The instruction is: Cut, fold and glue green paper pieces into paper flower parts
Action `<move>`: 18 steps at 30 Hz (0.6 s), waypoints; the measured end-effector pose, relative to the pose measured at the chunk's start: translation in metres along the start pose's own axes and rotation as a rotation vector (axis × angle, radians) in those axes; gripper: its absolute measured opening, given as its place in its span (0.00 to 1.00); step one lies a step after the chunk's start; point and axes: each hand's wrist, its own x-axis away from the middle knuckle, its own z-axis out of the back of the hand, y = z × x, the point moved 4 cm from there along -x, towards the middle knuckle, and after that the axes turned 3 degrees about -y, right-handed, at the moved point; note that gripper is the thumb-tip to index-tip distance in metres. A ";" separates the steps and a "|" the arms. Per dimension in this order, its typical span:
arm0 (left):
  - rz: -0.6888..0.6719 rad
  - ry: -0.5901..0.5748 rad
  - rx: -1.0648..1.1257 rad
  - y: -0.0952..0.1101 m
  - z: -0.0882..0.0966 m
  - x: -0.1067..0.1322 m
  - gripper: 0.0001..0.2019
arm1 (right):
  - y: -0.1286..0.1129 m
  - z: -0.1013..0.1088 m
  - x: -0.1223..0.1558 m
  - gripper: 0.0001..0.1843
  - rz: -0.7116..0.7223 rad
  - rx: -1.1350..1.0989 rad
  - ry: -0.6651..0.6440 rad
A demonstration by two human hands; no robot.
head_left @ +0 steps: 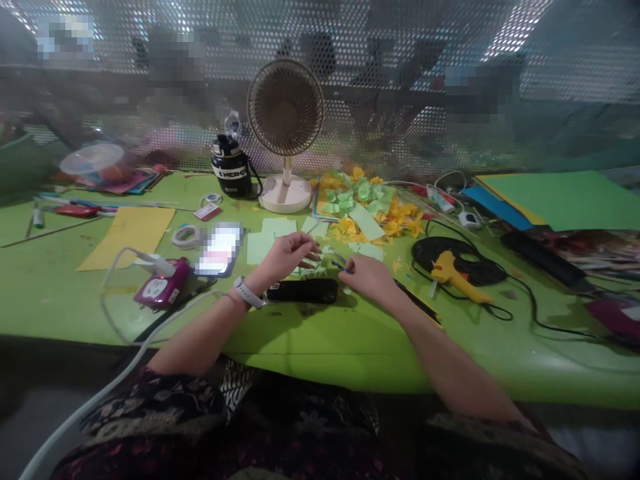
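Observation:
My right hand (367,277) is closed around small scissors (342,265) with blue handles, their blades pointing left toward my other hand. Bent fingers bring the tips of my left hand (294,253) close together; a pale green bit of paper is right beside them, and whether they pinch it is unclear. Light-green paper scraps (307,270) lie beneath and around both hands. Just in front of my left wrist is a black stapler-like case (303,291). Light-green paper squares (259,247) lie behind my left hand.
A pile of folded green and yellow paper pieces (363,193) lies behind my hands. A fan (286,110) and a black bottle (233,170) stand at the back. On the right is a yellow glue gun (457,277) with its cord; on the left, a phone (219,248) and purple adapter (163,283).

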 end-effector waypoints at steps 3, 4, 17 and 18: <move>0.001 -0.019 -0.010 -0.001 0.002 -0.001 0.06 | 0.006 0.010 -0.001 0.08 -0.006 -0.098 0.083; -0.001 -0.022 -0.011 -0.001 0.002 -0.001 0.07 | 0.009 0.014 0.000 0.08 -0.005 -0.147 0.118; 0.000 -0.155 -0.008 0.001 -0.002 0.002 0.13 | -0.008 0.032 0.025 0.18 0.331 -0.518 0.264; -0.003 -0.168 -0.003 0.001 -0.003 0.003 0.15 | -0.009 0.032 0.026 0.21 0.315 -0.514 0.279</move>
